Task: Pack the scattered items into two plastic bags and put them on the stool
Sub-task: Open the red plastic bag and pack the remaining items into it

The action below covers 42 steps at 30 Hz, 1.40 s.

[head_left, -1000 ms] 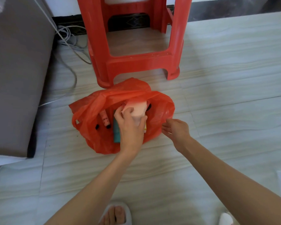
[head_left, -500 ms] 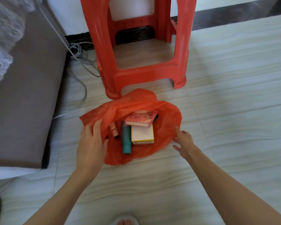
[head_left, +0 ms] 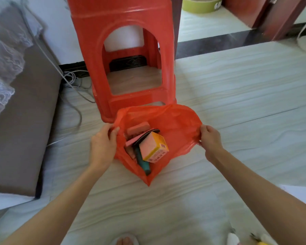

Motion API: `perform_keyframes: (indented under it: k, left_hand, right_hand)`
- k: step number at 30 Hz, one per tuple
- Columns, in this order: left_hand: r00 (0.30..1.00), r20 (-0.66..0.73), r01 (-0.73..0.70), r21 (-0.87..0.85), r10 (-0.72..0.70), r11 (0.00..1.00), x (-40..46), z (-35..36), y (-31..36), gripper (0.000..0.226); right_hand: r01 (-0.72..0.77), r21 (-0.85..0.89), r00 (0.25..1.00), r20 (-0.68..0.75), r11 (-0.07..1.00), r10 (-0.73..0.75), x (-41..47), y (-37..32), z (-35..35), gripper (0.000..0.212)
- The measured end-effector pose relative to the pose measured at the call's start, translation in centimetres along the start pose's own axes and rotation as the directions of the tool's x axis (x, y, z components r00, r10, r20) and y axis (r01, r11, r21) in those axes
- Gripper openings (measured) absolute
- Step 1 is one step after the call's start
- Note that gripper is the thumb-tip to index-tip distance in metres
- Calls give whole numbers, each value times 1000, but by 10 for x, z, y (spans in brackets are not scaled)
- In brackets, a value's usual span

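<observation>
A: Nearest the camera?
B: Toes in a pale slipper [head_left: 125, 241] at the bottom edge of the floor [head_left: 245, 96]. Both bare forearms reach forward from there.

A: Hands?
B: Left hand [head_left: 102, 145] has fingers curled over the left rim of the red plastic bag [head_left: 180, 128], pinching it. Right hand [head_left: 210, 140] pinches the right rim the same way, fingers folded round the film. The mouth is pulled wide between them.

A: Where does the bag sit?
B: Its rim is held up; the pointed bottom hangs toward the pale striped floor, contact not clear. It is just in front of the stool's front legs.

A: Contents?
B: A pink and yellow box [head_left: 153, 146] tilted on top, a teal tube [head_left: 142, 161] slanting down beneath it, a pink block [head_left: 138, 129] behind, a thin dark item between them, too blurred to name.

A: Further back?
B: Red plastic stool [head_left: 120, 20], upright on the floor, the bag's far rim overlapping its base. Left, a grey cushion [head_left: 25, 121] with white lace on it, and loose white cables [head_left: 72, 82] at the wall. Far right, a green round container [head_left: 200, 5] beyond a dark threshold strip.
</observation>
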<state>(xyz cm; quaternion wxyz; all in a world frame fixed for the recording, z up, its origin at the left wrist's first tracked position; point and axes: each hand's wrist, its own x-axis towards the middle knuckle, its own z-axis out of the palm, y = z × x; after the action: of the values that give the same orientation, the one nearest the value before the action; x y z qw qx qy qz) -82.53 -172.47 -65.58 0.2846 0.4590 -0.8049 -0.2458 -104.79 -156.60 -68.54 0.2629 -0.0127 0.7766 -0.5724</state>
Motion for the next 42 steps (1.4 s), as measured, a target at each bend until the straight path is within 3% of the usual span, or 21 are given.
perform_keyframes:
  k: [7,14,17,19,22,27,31,35,42]
  left_hand:
    - [995,60,-74,-32,76,997,-9,24,60,18]
    - [955,223,-224,112,195,968,-46,45,83,18]
    - [932,330,-205,146,148,968,-56,41,93,22]
    - [876,470,-206,161,108,965,-64,36,102,40]
    - [787,585,-333,133,197,934,-85,18,124,61]
    - [660,573,-638,85,486,766,-121,-40,199,63]
    - [599,486,-746,49,636,665,-157,-91,265,61]
    - [556,427,-791,7,714,612,-202,-126,306,58]
    - [556,445,-749,-97,702,655,-254,-122,308,55]
  right_hand:
    - [111,-176,971,-188,978,-144,-22,-10,-103,30]
    - [-62,-253,948,-319,966,-23,-47,29,-182,22]
    - [-68,-296,959,-281,953,-19,-63,38,-197,16]
    - [-54,-304,973,-229,951,-18,-78,35,-205,19]
    - [23,-414,989,-121,910,-81,-111,20,-217,29]
    - [237,-588,965,53,773,-256,-187,-34,-247,47]
    - [379,-713,903,144,590,-406,-250,-85,-271,53]
    - [397,-763,861,117,511,-495,-309,-110,-284,54]
    - [320,-860,872,103,397,-478,-336,-95,-290,54]
